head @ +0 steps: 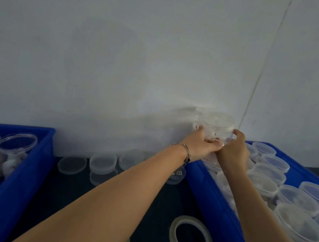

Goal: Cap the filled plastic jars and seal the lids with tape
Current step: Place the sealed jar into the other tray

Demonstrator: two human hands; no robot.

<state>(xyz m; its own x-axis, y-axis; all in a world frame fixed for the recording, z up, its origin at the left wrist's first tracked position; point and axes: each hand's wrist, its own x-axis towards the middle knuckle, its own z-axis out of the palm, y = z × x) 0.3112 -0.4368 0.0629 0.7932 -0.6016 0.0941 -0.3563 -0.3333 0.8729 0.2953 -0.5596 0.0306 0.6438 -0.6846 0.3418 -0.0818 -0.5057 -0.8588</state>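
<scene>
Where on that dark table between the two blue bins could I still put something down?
Bare dark table lies between the left bin and the tape roll, under the outstretched arms. Along the wall the loose lids crowd it. The right bin is packed with capped jars.

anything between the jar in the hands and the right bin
Nothing visible. Both hands hold the capped jar over the far corner of the right bin, stacking it on capped jars already there.
</scene>
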